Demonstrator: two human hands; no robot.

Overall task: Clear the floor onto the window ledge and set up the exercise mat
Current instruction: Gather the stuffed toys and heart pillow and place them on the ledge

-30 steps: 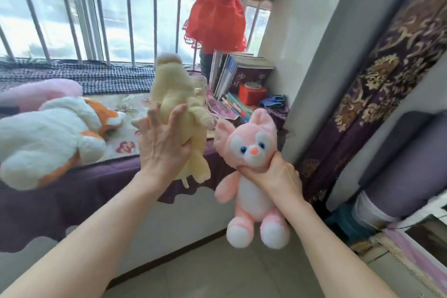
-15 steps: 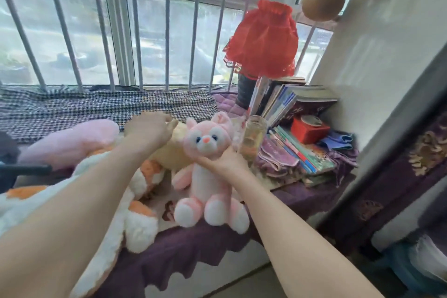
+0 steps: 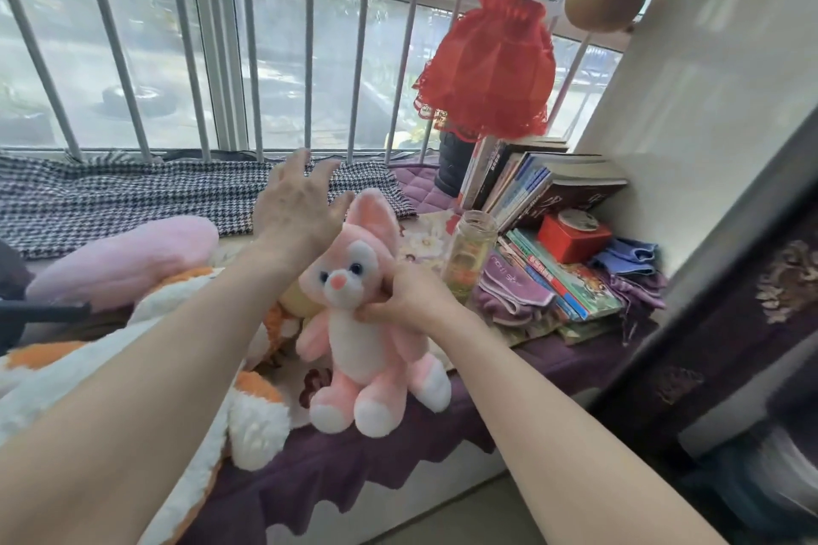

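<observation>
A pink and white plush rabbit (image 3: 354, 336) sits upright on the window ledge (image 3: 398, 447), its feet at the front edge. My right hand (image 3: 409, 299) is shut on its neck and cheek. My left hand (image 3: 296, 204) hovers above and behind the rabbit with fingers spread, holding nothing. A yellow plush (image 3: 296, 301) lies mostly hidden behind my left forearm. A large white and orange plush (image 3: 248, 420) lies at the left on the ledge.
A pink cushion (image 3: 133, 257) and a houndstooth cloth (image 3: 133, 199) lie further back. To the right stand a glass jar (image 3: 471, 252), stacked books (image 3: 566, 283), a red box (image 3: 573, 237) and a red-shaded lamp (image 3: 487, 66). Window bars (image 3: 252, 58) close the back.
My left hand has let go of the yellow plush and lifted with fingers spread. My right hand has set the pink rabbit down upright on the ledge.
</observation>
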